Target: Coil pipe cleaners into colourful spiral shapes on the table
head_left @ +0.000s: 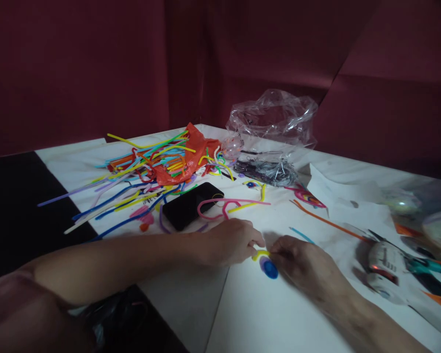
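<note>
A short yellow pipe cleaner point(261, 253) spans the gap between my two hands, bent into a small arc. My right hand point(303, 262) pinches its right end. My left hand point(233, 242) is closed at its left end, with the fingertips partly hidden. Just below the yellow piece is a round blue piece point(270, 269), with a purple part at its upper left; whether it is joined to the yellow piece I cannot tell. Beyond my left hand lie a bent pink pipe cleaner point(206, 208) and a longer yellow pipe cleaner point(263, 192).
A black phone point(191, 206) lies beyond my left forearm. Behind it, many coloured pipe cleaners spill from a red bag point(196, 152). A clear plastic bag point(275, 117) stands at the back. To the right are a white glue gun point(384, 264), teal-handled pliers point(422, 267) and an orange pipe cleaner point(327, 220).
</note>
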The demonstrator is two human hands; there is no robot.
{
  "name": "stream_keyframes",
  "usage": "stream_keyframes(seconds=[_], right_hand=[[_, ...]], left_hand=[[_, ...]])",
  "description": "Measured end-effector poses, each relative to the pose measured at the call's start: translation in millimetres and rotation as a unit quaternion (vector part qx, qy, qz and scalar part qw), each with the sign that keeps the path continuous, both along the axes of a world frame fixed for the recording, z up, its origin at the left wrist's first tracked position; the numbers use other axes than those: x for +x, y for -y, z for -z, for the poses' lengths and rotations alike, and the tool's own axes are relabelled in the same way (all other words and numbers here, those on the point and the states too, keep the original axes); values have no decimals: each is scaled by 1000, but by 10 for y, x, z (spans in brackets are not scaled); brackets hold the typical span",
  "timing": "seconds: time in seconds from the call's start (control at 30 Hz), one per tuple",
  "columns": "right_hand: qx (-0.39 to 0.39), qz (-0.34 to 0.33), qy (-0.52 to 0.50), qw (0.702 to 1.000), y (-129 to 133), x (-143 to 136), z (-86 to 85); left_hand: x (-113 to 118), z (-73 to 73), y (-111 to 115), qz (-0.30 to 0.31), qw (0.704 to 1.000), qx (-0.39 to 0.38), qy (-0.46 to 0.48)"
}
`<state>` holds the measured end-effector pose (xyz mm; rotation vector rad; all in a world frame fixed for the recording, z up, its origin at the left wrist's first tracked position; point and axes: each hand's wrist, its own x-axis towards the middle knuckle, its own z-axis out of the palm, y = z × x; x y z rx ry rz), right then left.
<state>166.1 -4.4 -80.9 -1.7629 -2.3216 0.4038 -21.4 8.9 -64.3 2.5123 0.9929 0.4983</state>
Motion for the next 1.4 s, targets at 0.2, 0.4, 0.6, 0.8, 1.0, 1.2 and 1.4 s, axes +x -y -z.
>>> stream_keyframes(seconds=[0.2,0.4,0.6,0.8,1.0,1.2,1.4], right_hand=[[5,-16,16,1000,-1,20,7],[4,-15,24,1000,-16,48,32],[-3,-19,39,999,-9,14,-8],[-13,-16,42,999,-1,-6,-38],[-14,-18,22,999,-9,6,-20],[-17,-31,-49,998,1,54,15],[-77,-28,-124,989,51,122,28]], left_hand=[[26,6,-52,41,998,-19,-43],[62,-38,-85,70,996,-34,-53],[68,-60,-100,74,993,-56,-73],[53,-64,-108,79,992,-74,-65],[68,-56,-84,80,992,-44,-85],[49,-24,-64,82,993,-11,-86],[37,-26,-41,62,994,-13,-86]])
